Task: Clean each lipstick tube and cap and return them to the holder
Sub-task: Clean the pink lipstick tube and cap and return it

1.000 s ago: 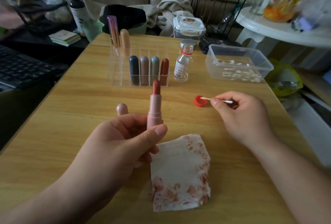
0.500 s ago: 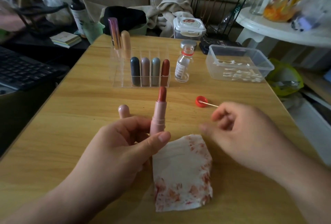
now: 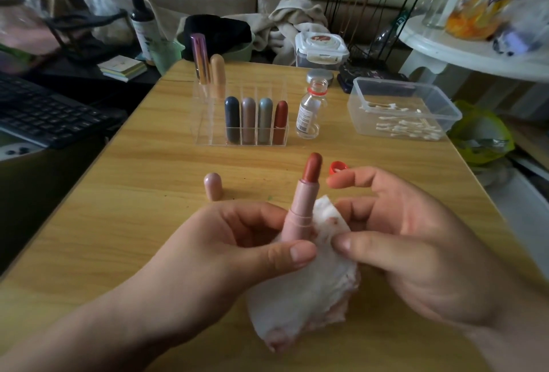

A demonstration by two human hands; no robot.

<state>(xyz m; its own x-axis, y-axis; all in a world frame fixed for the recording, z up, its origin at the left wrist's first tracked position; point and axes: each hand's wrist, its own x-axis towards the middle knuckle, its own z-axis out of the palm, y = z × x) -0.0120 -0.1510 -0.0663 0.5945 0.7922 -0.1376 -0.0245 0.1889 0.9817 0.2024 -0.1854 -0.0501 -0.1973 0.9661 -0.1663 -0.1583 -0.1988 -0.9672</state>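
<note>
Loose pink cap stands on the desk left of centre, in front of the holder; left hand pinches the open lipstick tube upright by its base, thumb in front, bullet extended. Right hand pinches a stained tissue between thumb and fingers, touching the tube's right side, index finger lifted. To wipe well: wrap an unstained patch around the pink barrel below the bullet, turn the tube with the left hand, and keep the tissue off the soft tip.
</note>
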